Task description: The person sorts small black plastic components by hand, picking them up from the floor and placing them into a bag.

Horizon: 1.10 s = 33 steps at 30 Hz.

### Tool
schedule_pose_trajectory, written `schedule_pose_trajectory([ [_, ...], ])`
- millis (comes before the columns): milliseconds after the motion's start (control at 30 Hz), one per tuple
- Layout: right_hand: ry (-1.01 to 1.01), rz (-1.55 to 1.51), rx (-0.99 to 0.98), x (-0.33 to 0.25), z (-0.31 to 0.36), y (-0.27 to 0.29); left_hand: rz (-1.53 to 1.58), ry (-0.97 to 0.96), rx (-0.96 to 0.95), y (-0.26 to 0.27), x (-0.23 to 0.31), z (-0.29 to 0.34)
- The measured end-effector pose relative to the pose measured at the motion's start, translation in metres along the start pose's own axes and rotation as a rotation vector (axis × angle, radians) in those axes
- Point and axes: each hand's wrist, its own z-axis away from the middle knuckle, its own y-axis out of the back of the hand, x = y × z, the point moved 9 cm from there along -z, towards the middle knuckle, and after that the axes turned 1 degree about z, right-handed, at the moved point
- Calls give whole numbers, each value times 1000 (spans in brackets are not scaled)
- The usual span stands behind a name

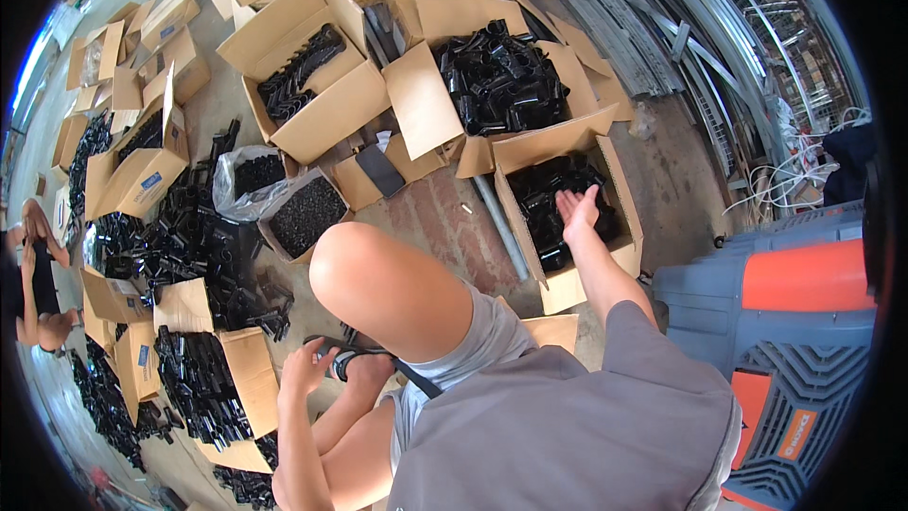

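My right hand [578, 215] is stretched out, palm up and fingers spread, over an open cardboard box [619, 191] on the right. Glossy black parts [551, 187] fill that box, and no part shows in the palm. Down by my foot, my left hand [305, 366] has its fingers curled in beside a dark sandal [352, 358]. Something black touches its fingertips; whether it is a part or a strap I cannot make out. Further off stands a larger box [416, 99] heaped with black parts [501, 78].
Another box [326, 128] holds stacked black parts. Small black pieces fill a box [305, 218] near my knee. Loose black parts [194, 246] and cartons spread leftward, where another person [38, 274] is. A grey-and-orange machine [776, 312] stands at right, metal profiles [615, 19] behind.
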Motion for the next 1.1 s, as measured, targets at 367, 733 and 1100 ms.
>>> schedule_pose_trajectory([
  [367,910,794,-406,-14,138,-133,91,174,320,-87,-51,-68],
  [733,505,937,-749,56,230,-173,56,260,431,-102,-35,-65],
  [1100,512,953,-1078,113,278,-198,293,341,412,-108,-45,-82],
])
